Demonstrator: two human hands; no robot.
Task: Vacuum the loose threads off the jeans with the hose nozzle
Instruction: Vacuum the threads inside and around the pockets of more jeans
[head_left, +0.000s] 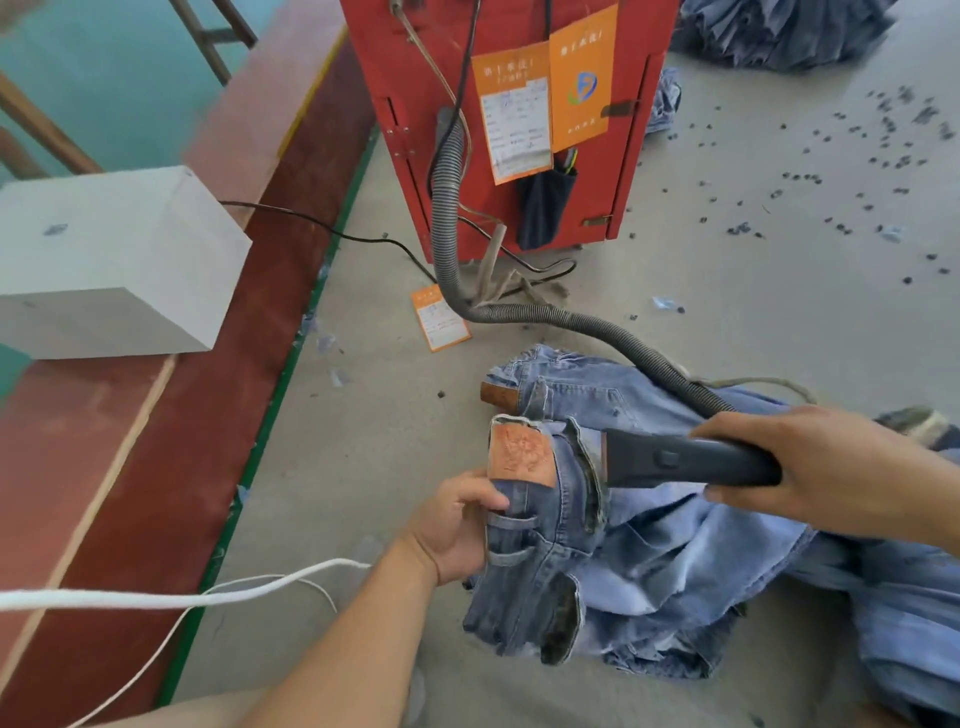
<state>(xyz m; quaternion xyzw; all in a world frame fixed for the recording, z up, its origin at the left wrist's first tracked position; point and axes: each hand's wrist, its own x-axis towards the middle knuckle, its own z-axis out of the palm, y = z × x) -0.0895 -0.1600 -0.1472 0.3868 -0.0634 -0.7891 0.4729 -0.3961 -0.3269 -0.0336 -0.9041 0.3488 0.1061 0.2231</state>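
A: Right hand (826, 467)?

B: Curled round the rear of the dark nozzle (675, 462); nozzle level, its mouth against the waistband of the jeans (649, 545).

A: Left hand (457, 525)?

B: Grips the waistband edge, thumb just below the brown leather patch (522, 454), holding that part raised.

A: Jeans position?

B: Bunched on the grey tabletop (363, 467), in front of the person, legs trailing right. A second brown patch shows just behind.

A: Hose (447, 208)?

B: Grey, ribbed; runs from the nozzle over the denim, back up the red cabinet (405, 78), which carries orange tags (582, 78).

A: Surroundings?

B: Dark scraps (831, 171) scattered far right; white box (114, 260) left; white cord (156, 597) near left.
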